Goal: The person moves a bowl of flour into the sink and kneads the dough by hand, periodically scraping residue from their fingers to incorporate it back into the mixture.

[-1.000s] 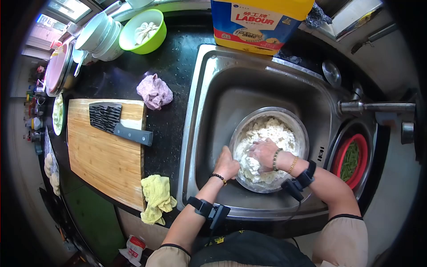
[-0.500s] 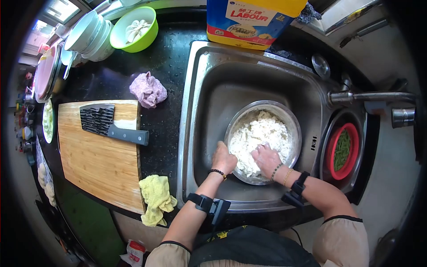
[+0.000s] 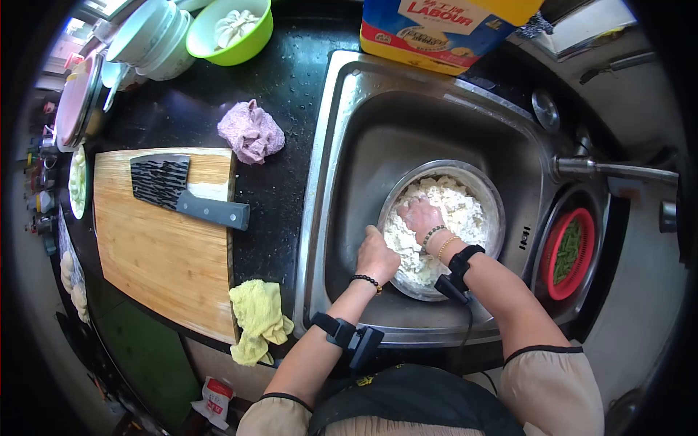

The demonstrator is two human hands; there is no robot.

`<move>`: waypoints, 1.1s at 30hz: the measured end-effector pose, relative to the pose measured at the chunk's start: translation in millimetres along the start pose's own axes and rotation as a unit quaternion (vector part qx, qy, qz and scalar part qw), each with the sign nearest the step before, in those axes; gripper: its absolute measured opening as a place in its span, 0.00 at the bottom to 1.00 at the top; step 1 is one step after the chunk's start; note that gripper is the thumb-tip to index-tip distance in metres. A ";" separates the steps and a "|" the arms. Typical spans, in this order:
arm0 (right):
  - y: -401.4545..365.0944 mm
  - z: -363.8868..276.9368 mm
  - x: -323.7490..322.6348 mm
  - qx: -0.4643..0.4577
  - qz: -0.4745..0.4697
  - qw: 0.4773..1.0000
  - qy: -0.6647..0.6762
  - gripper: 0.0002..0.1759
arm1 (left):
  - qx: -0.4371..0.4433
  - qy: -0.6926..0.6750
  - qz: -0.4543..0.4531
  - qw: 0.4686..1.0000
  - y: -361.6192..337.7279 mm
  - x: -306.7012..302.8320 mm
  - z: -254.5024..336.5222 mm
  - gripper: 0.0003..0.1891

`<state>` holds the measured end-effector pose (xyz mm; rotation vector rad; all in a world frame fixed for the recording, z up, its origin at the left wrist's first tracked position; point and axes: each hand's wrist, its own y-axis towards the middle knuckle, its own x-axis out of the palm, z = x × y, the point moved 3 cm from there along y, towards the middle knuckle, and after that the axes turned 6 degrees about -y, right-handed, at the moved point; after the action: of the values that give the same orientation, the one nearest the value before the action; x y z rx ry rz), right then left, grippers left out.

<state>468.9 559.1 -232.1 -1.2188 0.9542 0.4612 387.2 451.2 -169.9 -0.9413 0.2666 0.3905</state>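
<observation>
The metal bowl (image 3: 497,207) stands in the sink (image 3: 378,134), and the shaggy white dough (image 3: 465,211) fills it. The right hand (image 3: 420,216) is down in the dough at the bowl's left half, knuckles up. Its fingers are bent and sunk into the mass, so I cannot tell how much they close on. Most of the loose dough lies to the right of that hand and beyond it, toward the far rim. The left hand (image 3: 376,256) sits at the near-left edge of the bowl, fingers curled tight against the rim and outside the dough. The right hand is therefore the one in the dough. The bowl is round and has no long axis.

Behind the sink on the dark tabletop (image 3: 287,80) stands a yellow and blue bag (image 3: 443,25) with "LABOUR" in red capitals. The smaller print is too fine to read. A cleaver (image 3: 185,195) lies on the cutting board (image 3: 160,254), well to the left.
</observation>
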 end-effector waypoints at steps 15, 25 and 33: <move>-111.4 57.2 -61.4 0.085 -0.051 0.978 0.181 0.61 | -0.041 -0.059 -0.037 0.997 -5.3 -4.6 8.1 0.16; -35.3 113.2 4.9 0.223 -0.020 0.864 0.450 0.51 | -0.048 -0.040 -0.036 0.997 7.0 7.0 -8.1 0.18; 6.0 79.5 18.4 0.096 -0.108 0.755 0.640 0.30 | -0.056 -0.043 -0.018 0.997 3.3 6.9 -9.8 0.18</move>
<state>503.6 631.5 -247.3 -1.3721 1.9049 -0.8106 391.5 446.3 -180.5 -1.0348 0.1501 0.4146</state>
